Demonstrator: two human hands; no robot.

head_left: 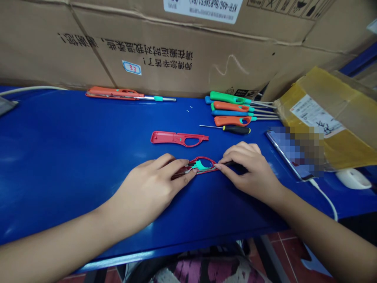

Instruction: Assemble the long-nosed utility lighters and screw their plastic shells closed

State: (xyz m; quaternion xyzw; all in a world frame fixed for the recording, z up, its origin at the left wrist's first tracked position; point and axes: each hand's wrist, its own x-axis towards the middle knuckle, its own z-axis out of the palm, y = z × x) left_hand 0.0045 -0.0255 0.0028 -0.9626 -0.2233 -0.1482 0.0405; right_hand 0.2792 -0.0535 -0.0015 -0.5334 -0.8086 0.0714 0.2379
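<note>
Near the table's front edge lies an opened red utility lighter half [210,160], with a turquoise trigger [200,165] and inner parts showing in it. My left hand [156,182] is closed around its handle end, thumb and fingers on either side, hiding much of that end. My right hand [250,165] pinches the opposite, nozzle end between thumb and fingers. Something dark shows under the right fingers; I cannot tell what it is. Just beyond both hands, the matching red casing half [167,137] lies on the blue table with its inside up, touched by neither hand.
An orange lighter [114,93] lies at the back left. Several coloured lighters [231,107] and a screwdriver [235,129] lie back right. A phone [290,155], a yellow-taped parcel [332,114] and a white mouse [353,179] stand right. A large cardboard box [165,43] walls the back.
</note>
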